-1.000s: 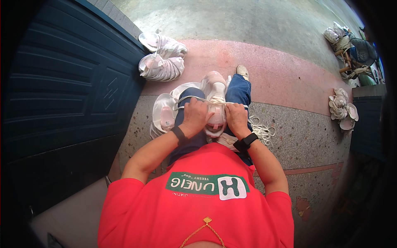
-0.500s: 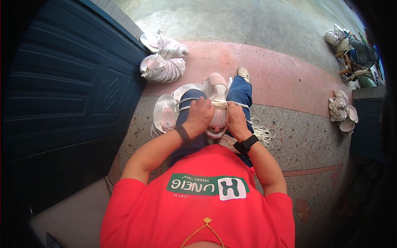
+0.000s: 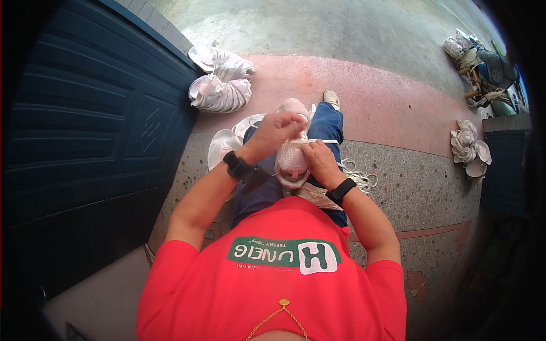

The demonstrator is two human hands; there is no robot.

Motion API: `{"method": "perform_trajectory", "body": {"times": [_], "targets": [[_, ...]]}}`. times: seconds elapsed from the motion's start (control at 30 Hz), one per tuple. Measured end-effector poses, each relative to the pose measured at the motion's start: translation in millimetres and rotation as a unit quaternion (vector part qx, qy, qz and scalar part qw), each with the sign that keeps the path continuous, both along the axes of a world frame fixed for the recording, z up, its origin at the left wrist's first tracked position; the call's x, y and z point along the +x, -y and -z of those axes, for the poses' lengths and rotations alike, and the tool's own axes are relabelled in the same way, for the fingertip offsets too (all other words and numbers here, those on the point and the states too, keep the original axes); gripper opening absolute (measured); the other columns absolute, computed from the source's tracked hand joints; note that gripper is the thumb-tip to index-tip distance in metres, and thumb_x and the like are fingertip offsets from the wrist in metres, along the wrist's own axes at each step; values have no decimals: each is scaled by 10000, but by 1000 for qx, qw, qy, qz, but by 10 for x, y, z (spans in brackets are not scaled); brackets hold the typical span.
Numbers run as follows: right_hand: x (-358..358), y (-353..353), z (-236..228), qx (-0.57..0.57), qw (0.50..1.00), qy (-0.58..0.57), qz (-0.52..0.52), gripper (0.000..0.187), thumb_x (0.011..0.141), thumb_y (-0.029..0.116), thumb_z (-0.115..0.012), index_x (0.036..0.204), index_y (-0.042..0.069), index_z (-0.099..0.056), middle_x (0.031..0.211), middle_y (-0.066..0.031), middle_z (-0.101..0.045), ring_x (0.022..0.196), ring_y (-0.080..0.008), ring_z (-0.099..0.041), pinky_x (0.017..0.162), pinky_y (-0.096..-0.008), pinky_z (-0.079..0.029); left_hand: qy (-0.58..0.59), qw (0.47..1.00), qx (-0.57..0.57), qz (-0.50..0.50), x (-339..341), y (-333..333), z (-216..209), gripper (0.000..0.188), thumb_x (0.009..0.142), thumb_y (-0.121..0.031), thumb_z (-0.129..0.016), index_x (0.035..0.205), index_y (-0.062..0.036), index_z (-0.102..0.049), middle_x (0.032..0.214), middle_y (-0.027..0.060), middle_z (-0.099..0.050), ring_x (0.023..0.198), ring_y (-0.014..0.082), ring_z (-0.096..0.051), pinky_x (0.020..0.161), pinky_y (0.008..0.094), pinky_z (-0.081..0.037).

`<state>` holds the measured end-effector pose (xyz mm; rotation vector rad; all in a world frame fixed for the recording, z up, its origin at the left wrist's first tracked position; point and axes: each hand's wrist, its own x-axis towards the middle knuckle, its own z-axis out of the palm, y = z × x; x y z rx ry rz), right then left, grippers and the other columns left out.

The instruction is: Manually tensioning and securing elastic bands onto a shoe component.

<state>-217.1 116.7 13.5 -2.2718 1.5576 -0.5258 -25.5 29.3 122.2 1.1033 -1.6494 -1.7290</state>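
Observation:
A pink and white sneaker point(image 3: 293, 156) rests between my thighs, its toe pointing away from me. My left hand point(image 3: 278, 132) is raised over the sneaker's middle, its fingers bent into a pinch; whatever they hold is hidden. On the sneaker's right side my right hand point(image 3: 321, 162) is closed, thumb and forefinger pinching a white shoelace point(image 3: 325, 141) that runs across the lacing area. Parts of the sneaker's front lie behind my left hand.
White shoe pieces point(image 3: 223, 145) lie by my left leg. Loose white laces point(image 3: 359, 177) hang beside my right thigh. Bundled shoe uppers point(image 3: 222, 94) sit near the dark blue door point(image 3: 96, 113). Another bunch point(image 3: 469, 149) lies at the right, below a cluttered chair point(image 3: 483, 71).
My left hand has lifted from the sneaker's left side and moved up and right over it, the wrist turning. My right hand stays nearly in place by the lace.

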Motion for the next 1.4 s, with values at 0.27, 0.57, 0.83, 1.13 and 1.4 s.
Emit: {"method": "perform_trajectory", "body": {"times": [0.27, 0.57, 0.83, 1.13, 1.4], "targets": [[-36, 62, -64, -40, 998, -45, 19, 77, 815, 93, -635, 853, 56, -690, 837, -110, -663, 933, -305, -647, 815, -426, -531, 225, 949, -214, 61, 84, -303, 588, 181, 943, -154, -654, 946, 5, -740, 890, 230, -720, 848, 387, -720, 758, 437, -559], [-170, 269, -1080, 102, 863, 464, 171, 222, 1115, 226, -513, 1031, 26, -560, 788, -31, -591, 719, -143, -601, 680, -336, -526, 386, 858, -322, 109, 74, -423, 755, 121, 838, -100, -638, 811, -11, -715, 842, 225, -652, 835, 411, -677, 774, 498, -555], [-146, 29, -420, 173, 933, 257, 186, 396, 981, 263, -670, 1250, 7, -532, 884, -197, -675, 790, -376, -678, 746, -471, -539, 369, 900, -204, 115, 43, -306, 790, 148, 813, -124, -665, 817, 3, -742, 853, 239, -693, 863, 408, -704, 766, 486, -551], [25, -127, -80, 147, 964, 185, 120, 500, 907, 124, -700, 1363, 71, -501, 1058, -175, -724, 953, -424, -708, 797, -487, -560, 233, 966, -40, 100, 120, -191, 830, 178, 830, -169, -737, 885, -2, -770, 825, 179, -729, 727, 225, -709, 665, 360, -543], [-26, -190, -57, 101, 978, 149, 108, 522, 923, 87, -682, 1408, 86, -489, 1059, -119, -753, 881, -382, -730, 746, -463, -575, 274, 936, -210, 68, -17, -405, 890, 101, 849, -124, -739, 880, -34, -773, 886, 122, -737, 840, 253, -672, 719, 360, -537]]}}
